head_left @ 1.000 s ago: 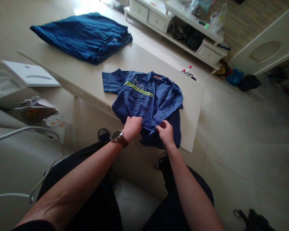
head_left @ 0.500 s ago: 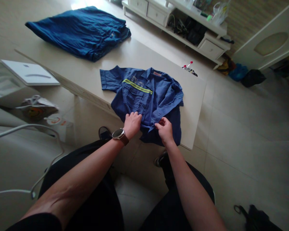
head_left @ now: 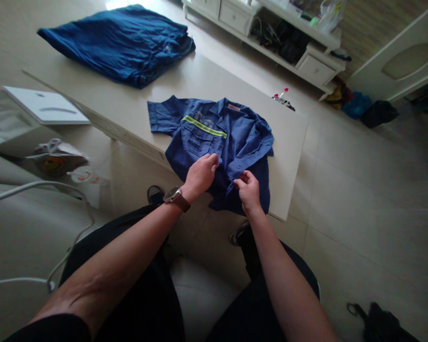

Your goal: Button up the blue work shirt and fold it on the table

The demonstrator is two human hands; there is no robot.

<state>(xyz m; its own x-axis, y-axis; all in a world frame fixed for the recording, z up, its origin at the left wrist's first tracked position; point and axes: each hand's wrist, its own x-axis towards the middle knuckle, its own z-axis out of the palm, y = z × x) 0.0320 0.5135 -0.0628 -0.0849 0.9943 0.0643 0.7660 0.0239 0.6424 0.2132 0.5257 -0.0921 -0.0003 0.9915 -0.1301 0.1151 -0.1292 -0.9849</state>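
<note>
A blue short-sleeved work shirt (head_left: 235, 137) with a yellow reflective stripe lies front up on the beige table (head_left: 135, 102), its hem hanging over the near edge. My left hand (head_left: 200, 175), a watch on its wrist, is closed on the shirt's front placket near the lower chest pocket. My right hand (head_left: 248, 190) pinches the other front edge of the shirt just to the right. The two hands are close together over the shirt's opening.
A pile of folded dark blue garments (head_left: 121, 42) lies at the table's far left. A white box (head_left: 46, 105) sits on a low stand at left, with a white cable (head_left: 39, 190) below. Small bottles (head_left: 281, 97) stand at the table's far edge. A white drawer unit (head_left: 288, 42) is behind.
My left hand has moved up and right along the shirt front. My right hand stays pinching the opposite edge, shifted slightly right.
</note>
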